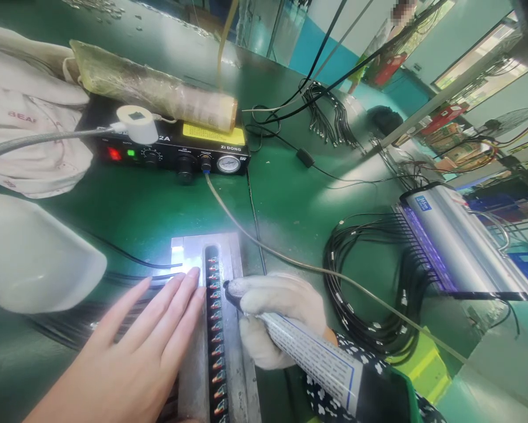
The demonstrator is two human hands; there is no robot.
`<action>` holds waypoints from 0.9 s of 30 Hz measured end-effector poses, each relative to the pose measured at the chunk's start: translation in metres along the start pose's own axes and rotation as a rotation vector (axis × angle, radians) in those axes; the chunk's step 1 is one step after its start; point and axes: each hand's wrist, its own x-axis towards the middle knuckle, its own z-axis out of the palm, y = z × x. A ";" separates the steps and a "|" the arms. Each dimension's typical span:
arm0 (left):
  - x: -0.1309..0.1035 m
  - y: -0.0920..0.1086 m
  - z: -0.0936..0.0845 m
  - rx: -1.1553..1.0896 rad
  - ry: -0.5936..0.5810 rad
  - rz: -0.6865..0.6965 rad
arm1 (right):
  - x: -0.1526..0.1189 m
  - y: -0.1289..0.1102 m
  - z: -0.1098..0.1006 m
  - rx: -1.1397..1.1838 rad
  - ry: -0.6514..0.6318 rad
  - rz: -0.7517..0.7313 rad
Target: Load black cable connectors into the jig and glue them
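My left hand (153, 341) is bare and lies flat on a metal fixture (193, 364), fingers stretched out near its bright upper corner. Along the fixture's slot runs a row of small copper-tipped cable ends (217, 338). My right hand (281, 311), in a white glove, is closed around a glue tube (314, 358) with a printed white label and black rear part. The tube slants down to the right. Its black tip points at the slot's right edge; whether it touches is unclear. Black cables (127, 276) run from the fixture's left side, partly under my left hand.
A white lamp head (39, 252) stands at left. Behind are a black dispenser box (171, 155) with a gauge, a wrapped roll (158, 88) and white cloth (30, 117). A silver UV lamp (471, 235) and coiled cables (334, 282) lie right. A hose (290, 261) crosses the table.
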 end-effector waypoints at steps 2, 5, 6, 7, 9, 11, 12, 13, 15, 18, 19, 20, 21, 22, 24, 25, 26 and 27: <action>-0.001 0.000 0.000 -0.001 0.000 -0.002 | 0.001 0.000 0.000 -0.012 -0.003 0.013; -0.002 0.001 -0.002 0.003 0.004 -0.006 | 0.000 0.000 0.000 0.009 0.002 0.025; -0.001 0.001 -0.002 0.005 -0.001 -0.008 | -0.001 0.000 0.001 0.015 0.003 0.029; -0.001 0.001 -0.002 0.006 -0.005 -0.008 | -0.002 0.000 0.001 0.019 0.002 0.031; -0.001 0.002 -0.003 0.007 -0.012 -0.008 | -0.003 0.001 0.002 0.017 0.003 0.037; -0.001 0.001 -0.004 0.007 -0.004 -0.009 | -0.003 0.001 0.001 0.017 0.008 0.048; -0.002 0.001 -0.003 0.004 -0.003 -0.013 | -0.003 0.001 0.001 0.016 0.007 0.053; -0.002 0.001 -0.003 0.001 0.003 -0.016 | -0.002 0.001 0.000 0.016 0.003 0.054; -0.003 0.000 -0.002 -0.005 0.003 -0.020 | 0.000 0.002 -0.001 0.022 -0.001 0.051; -0.004 -0.001 -0.002 -0.009 0.004 -0.027 | 0.001 0.000 -0.002 0.046 0.016 0.045; -0.004 -0.001 -0.002 -0.011 0.003 -0.029 | 0.001 -0.002 -0.003 0.056 0.032 0.049; -0.003 0.000 -0.002 -0.012 0.003 -0.027 | 0.001 -0.004 -0.003 0.065 0.072 0.049; -0.003 0.000 -0.002 -0.014 0.008 -0.023 | 0.000 -0.006 -0.003 0.070 0.115 0.050; -0.002 0.000 -0.001 -0.015 0.008 -0.019 | -0.002 -0.008 -0.002 0.070 0.152 0.061; -0.002 0.001 -0.001 -0.016 0.013 -0.016 | -0.004 -0.012 -0.001 0.067 0.166 0.075; -0.002 0.001 -0.001 -0.017 0.014 -0.017 | -0.006 -0.013 -0.001 0.064 0.146 0.073; -0.002 0.001 -0.001 -0.016 0.010 -0.020 | -0.007 -0.013 0.000 0.059 0.118 0.071; -0.002 0.002 -0.001 -0.013 0.005 -0.024 | -0.008 -0.012 0.000 0.058 0.101 0.066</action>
